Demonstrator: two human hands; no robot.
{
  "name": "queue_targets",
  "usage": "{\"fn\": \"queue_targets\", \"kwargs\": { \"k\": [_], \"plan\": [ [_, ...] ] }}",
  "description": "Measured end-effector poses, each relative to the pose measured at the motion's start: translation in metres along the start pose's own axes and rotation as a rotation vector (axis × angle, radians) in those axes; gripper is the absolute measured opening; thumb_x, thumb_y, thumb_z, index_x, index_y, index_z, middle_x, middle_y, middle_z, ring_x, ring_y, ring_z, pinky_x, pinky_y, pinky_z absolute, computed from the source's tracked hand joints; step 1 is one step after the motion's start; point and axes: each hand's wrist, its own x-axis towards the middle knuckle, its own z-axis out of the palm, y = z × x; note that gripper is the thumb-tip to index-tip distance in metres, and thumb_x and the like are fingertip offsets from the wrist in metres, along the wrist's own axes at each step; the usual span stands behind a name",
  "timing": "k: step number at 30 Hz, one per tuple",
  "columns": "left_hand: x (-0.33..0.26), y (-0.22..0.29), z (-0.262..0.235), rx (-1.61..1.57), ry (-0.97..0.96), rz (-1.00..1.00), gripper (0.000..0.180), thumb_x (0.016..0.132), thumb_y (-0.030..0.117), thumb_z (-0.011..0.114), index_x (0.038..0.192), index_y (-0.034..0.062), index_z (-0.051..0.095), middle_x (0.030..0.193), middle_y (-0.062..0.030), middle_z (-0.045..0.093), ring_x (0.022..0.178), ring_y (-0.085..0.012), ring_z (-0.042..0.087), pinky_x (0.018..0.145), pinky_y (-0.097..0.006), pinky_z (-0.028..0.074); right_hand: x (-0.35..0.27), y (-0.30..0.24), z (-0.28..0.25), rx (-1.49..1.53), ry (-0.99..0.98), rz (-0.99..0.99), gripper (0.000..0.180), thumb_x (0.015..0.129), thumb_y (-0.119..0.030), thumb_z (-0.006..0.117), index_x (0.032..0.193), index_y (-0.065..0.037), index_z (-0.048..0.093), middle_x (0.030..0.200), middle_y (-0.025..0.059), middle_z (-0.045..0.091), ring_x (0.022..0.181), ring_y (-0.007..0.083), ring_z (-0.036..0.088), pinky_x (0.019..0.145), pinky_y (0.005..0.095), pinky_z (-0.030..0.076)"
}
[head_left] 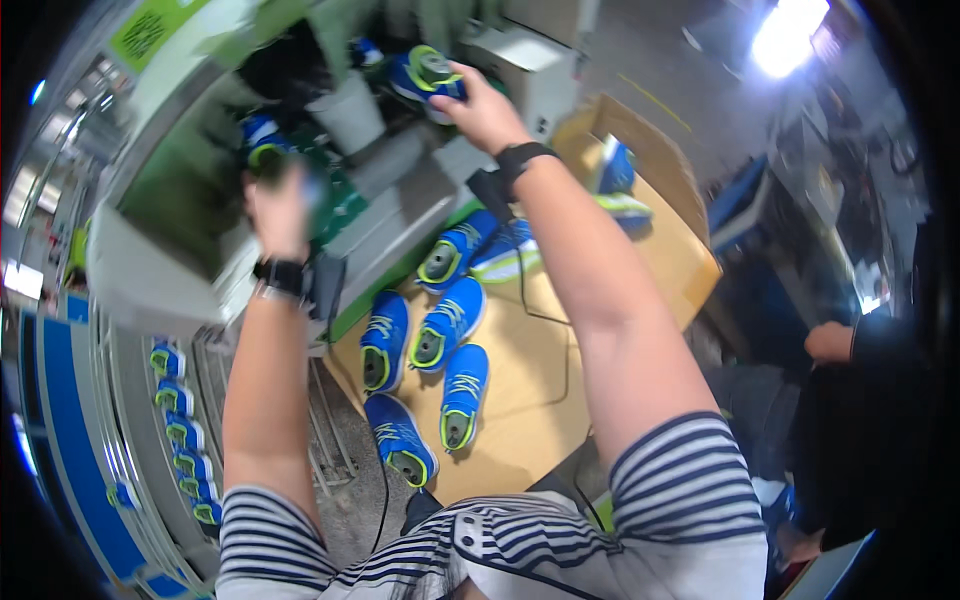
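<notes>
Striped shirt [680, 480] comes nearest in the head view, at the near edge of the cardboard surface [540, 400]. Both bare forearms reach across that surface toward its far side, each with a dark band at the wrist.

Beyond the cardboard surface's far edge, the right hand [485, 110] has its thumb and fingers clamped on a blue shoe [408, 75] with lime lining. Farther left, also beyond the cardboard surface, the left hand [280, 210] is blurred. Its fingers are next to another blue shoe [262, 135]; whether they grip it, I cannot tell.

Similar lime-lined shoes [463, 385] lie on the left part of the cardboard surface, openings mostly toward the near edge. More shoes [627, 212] sit at its far right, beside an upright cardboard flap [665, 165]. A thin black cable [523, 290] crosses the surface.

Pale machine housing [150, 265] stands left of the cardboard surface and past its far edge. Left of the surface, a rack bears a row of blue shoes [185, 435]. Right of it, a co-worker's hand [830, 342] shows beside dark clothing.
</notes>
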Motion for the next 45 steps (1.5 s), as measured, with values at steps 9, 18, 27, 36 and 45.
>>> {"fn": "queue_targets", "kwargs": {
  "k": [9,18,27,36,45],
  "plan": [
    [-0.161,0.006,-0.019,0.204,-0.744,0.438,0.039,0.088,0.009,0.068,0.126,0.0062,0.063,0.136,-0.0157,0.057,0.127,-0.0332,0.054,0.107,-0.041,0.041,-0.157,0.236,-0.147,-0.289,-0.128,0.295,0.055,0.090,-0.051,0.067,0.124,-0.007,0.068,0.130,0.0173,0.064,0.121,0.0362,0.058,0.105,0.0444,0.044],
    [-0.157,-0.009,0.213,0.626,-0.997,0.279,0.071,0.086,0.037,0.075,0.142,0.0032,0.048,0.132,-0.0217,0.059,0.123,-0.0399,0.053,0.102,-0.049,0.042,-0.377,0.165,-0.154,-0.437,-0.064,0.384,0.064,0.085,-0.030,0.079,0.140,-0.010,0.053,0.148,0.0246,0.034,0.136,0.0431,0.040,0.113,0.0494,0.037],
    [-0.243,-0.011,0.180,0.312,-1.413,0.373,0.073,0.071,0.016,0.084,0.137,0.0010,0.056,0.133,-0.0217,0.047,0.118,-0.0395,0.056,0.104,-0.041,0.048,-0.425,0.162,-0.131,0.305,0.421,0.617,0.085,0.090,-0.023,0.074,0.153,0.005,0.025,0.154,0.0273,0.031,0.145,0.0403,0.030,0.119,0.0454,0.028],
    [-0.284,-0.024,0.111,0.186,-1.945,0.544,0.040,0.064,-0.003,0.069,0.103,0.0071,0.074,0.104,-0.0151,0.072,0.105,-0.0353,0.065,0.093,-0.043,0.052,-0.388,0.114,-0.107,0.324,0.170,0.854,0.091,0.078,-0.009,0.075,0.153,0.001,0.024,0.144,0.0270,0.044,0.133,0.0344,0.048,0.112,0.0413,0.040],
    [-0.291,0.011,-0.012,-0.134,-1.127,-0.042,0.017,0.090,0.002,0.062,0.106,0.0026,0.067,0.104,-0.0117,0.069,0.100,-0.0280,0.066,0.090,-0.037,0.051,-0.253,0.170,-0.113,-0.145,-0.095,0.458,0.065,0.084,-0.045,0.080,0.122,0.004,0.060,0.110,0.0241,0.067,0.103,0.0342,0.066,0.092,0.0422,0.052]
  ]
}}
